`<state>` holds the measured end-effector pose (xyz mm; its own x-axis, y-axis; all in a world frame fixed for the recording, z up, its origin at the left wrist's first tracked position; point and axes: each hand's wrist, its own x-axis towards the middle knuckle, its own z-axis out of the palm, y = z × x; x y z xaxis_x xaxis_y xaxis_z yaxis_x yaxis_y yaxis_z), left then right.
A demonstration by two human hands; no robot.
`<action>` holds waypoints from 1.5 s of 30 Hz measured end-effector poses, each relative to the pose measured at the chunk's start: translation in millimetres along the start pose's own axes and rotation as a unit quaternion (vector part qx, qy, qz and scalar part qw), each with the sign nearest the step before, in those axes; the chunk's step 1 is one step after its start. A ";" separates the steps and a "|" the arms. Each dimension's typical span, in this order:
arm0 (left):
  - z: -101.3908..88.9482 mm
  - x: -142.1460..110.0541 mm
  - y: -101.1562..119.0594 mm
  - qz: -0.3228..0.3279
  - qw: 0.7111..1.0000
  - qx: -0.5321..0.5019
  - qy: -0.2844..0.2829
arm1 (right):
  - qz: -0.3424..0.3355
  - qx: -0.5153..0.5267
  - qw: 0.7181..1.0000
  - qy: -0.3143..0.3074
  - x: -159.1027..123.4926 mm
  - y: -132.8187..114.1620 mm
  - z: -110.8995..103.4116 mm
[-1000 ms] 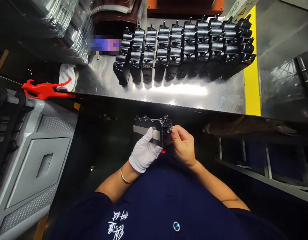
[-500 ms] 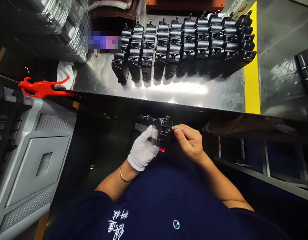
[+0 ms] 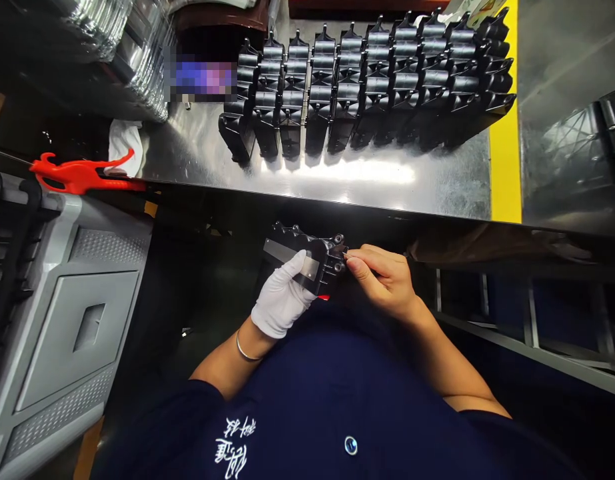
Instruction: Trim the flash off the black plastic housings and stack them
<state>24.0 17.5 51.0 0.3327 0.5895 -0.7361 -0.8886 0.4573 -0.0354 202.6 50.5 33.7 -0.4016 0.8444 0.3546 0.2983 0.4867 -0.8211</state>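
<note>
My left hand [image 3: 283, 300], in a white glove, grips a black moulded plastic part [image 3: 320, 252] in front of my body. The thumb lies across a flat grey strip [image 3: 282, 255] on the part's face. My bare right hand [image 3: 384, 277] is at the part's right end, thumb and forefinger pinched together beside two round bosses. Whatever is between those fingertips is too small to make out. Something red [image 3: 324, 297] shows under the part's lower edge.
Similar black parts [image 3: 320, 100] stand in a row on the metal bench [image 3: 377, 190]. A red air blow gun [image 3: 82, 175] and white cloth [image 3: 124, 143] lie at the left edge. Yellow tape [image 3: 504, 160] crosses the bench on the right; a grey cabinet [image 3: 77, 340] stands left.
The black part has tilted slightly in my left hand, its right end now a little lower. My right hand has shifted slightly right, still pinched at the part's end.
</note>
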 end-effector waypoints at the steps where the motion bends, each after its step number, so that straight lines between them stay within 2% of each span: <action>1: 0.2 -0.1 -0.1 -0.001 1.000 0.004 0.002 | 0.002 -0.002 1.000 -0.002 0.4 -0.3 -0.5; 8: -1.0 0.2 -3.3 0.038 0.999 0.016 0.009 | 0.011 0.006 1.000 -0.025 0.9 3.8 -1.3; 12: -2.2 -0.4 -5.7 0.073 0.996 0.042 0.019 | 0.003 -0.006 1.000 0.020 -2.9 9.4 4.9; 19: -6.6 5.6 -1.3 0.039 0.997 0.072 0.007 | -0.001 -0.007 0.997 0.083 -5.6 17.4 19.4; 22: -9.1 7.9 1.1 0.037 0.997 0.073 0.017 | 0.005 -0.009 0.996 0.090 -5.0 20.1 24.5; 29: -12.6 8.8 3.5 0.021 0.996 0.085 -0.022 | 0.037 -0.004 0.994 0.098 -5.5 21.6 32.4; 33: -8.9 11.0 4.6 0.033 0.994 0.108 0.001 | 0.066 -0.005 0.992 0.105 -7.5 21.4 37.4; 36: -9.5 9.6 2.9 0.046 0.991 0.123 0.015 | 0.099 0.011 0.990 0.102 -8.9 30.6 41.1; 38: -13.3 4.9 -0.6 0.082 0.989 0.124 0.001 | 0.159 0.024 0.979 0.128 -9.8 43.7 40.8; 41: -20.6 -3.1 -5.7 0.166 0.973 0.152 -0.052 | 0.274 0.033 0.945 0.177 -12.1 62.6 34.7; 43: -24.1 -4.1 -5.8 0.188 0.963 0.182 -0.063 | 0.305 0.048 0.939 0.150 -14.0 63.8 28.8; 45: -25.9 -0.8 -2.7 0.187 0.960 0.203 -0.045 | 0.293 0.074 0.948 0.097 -15.0 52.2 22.5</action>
<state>17.9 -1.5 34.1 0.0568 0.8092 -0.5848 -0.7612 0.4142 0.4991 204.6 58.2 -24.6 -0.0339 0.9923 -0.1191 0.2909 -0.1042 -0.9511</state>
